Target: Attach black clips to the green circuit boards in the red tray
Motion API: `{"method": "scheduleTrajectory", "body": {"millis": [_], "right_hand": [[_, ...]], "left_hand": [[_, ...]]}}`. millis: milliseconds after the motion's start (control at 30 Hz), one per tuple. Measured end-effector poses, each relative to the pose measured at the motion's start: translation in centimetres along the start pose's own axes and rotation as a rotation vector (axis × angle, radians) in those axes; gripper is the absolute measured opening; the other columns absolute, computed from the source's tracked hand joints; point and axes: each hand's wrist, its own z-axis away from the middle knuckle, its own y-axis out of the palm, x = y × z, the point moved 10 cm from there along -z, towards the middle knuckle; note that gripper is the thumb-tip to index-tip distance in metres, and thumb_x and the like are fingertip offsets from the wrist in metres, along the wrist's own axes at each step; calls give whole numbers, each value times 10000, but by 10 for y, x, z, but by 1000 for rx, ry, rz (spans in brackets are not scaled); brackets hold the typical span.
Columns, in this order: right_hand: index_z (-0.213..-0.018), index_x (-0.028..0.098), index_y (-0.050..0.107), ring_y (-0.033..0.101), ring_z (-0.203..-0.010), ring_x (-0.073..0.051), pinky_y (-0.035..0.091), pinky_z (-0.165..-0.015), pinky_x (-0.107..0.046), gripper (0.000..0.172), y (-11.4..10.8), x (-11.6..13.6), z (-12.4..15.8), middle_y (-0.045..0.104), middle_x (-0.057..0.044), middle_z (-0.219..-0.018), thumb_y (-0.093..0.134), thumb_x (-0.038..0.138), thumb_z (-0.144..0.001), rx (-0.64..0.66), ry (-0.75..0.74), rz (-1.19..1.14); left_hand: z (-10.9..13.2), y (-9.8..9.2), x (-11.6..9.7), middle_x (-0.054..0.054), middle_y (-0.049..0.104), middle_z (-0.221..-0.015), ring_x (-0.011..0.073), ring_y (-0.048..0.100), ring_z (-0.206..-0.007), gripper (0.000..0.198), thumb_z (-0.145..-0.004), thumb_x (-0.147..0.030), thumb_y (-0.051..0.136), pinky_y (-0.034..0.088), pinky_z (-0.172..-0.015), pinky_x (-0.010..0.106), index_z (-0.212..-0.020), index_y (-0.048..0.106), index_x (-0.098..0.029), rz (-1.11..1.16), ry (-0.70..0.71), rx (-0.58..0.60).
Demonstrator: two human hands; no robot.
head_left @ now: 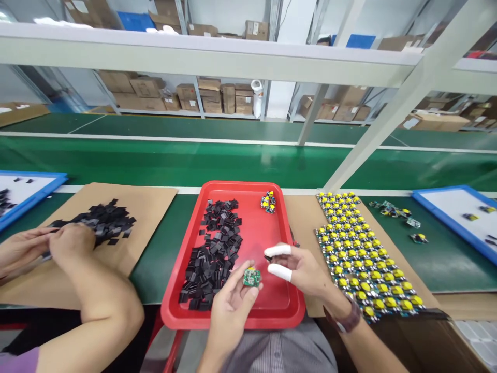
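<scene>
My left hand (235,303) holds a small green circuit board (252,277) between thumb and fingers, with a bit of yellow at its top edge. To its right, my right hand (297,267), with white covers on two fingertips, pinches a small black piece (267,257). Both hands are over the front right part of a red tray (285,311). Many black pieces (221,233) lie in a heap along the tray's left side. A small cluster of boards with yellow parts (268,202) sits in its back right corner.
Rows of yellow-topped boards (361,254) cover cardboard at the right, with loose boards (419,238) and a blue-rimmed tray (446,207) beyond. At left, another person's hands (73,241) work at black pieces (111,220) on cardboard (151,207). A slanted white post (373,134) stands behind.
</scene>
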Motion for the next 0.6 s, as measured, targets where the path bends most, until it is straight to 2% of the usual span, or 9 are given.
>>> {"method": "scheduleTrajectory", "body": {"millis": [133, 267, 400, 500, 600], "right_hand": [[-984, 235, 798, 738, -735, -172, 642, -726, -305, 190, -14, -16, 37, 780, -37, -866, 793, 372, -852, -165, 107, -140], [-918, 239, 815, 730, -762, -180, 630, -711, -299, 131, -21, -8, 51, 749, -45, -888, 789, 350, -855, -229, 9, -150], [-974, 233, 798, 732, -619, -163, 638, -671, -290, 136, -24, -14, 59, 746, -11, -732, 769, 325, -878, -283, 81, -236], [-1002, 242, 795, 760, -689, -170, 651, -715, -295, 137, -21, -8, 59, 762, -22, -842, 756, 298, -883, -264, 47, -260], [-1026, 240, 786, 770, -727, -183, 666, -735, -314, 165, -21, -10, 58, 777, -37, -907, 757, 301, -875, -258, 51, -263]], "left_hand": [[0, 8, -1, 133, 726, -1309, 299, 714, -1164, 495, -852, -302, 800, 649, -939, 436, -1324, 686, -203, -11, -37, 31], [-1, 14, -2, 130, 761, -1204, 287, 757, -1056, 434, -815, -280, 832, 668, -876, 421, -1226, 719, -199, -22, -5, -6], [-4, 18, 0, 128, 773, -1157, 280, 759, -1054, 424, -800, -320, 842, 630, -943, 412, -1191, 738, -196, -118, -2, -17], [-4, 20, 1, 122, 732, -1257, 271, 741, -1084, 461, -828, -358, 813, 611, -965, 387, -1261, 729, -222, -227, -11, 8], [-3, 25, 4, 117, 670, -1340, 207, 752, -876, 488, -879, -383, 759, 632, -861, 358, -1344, 684, -257, -269, -23, 79]]}}
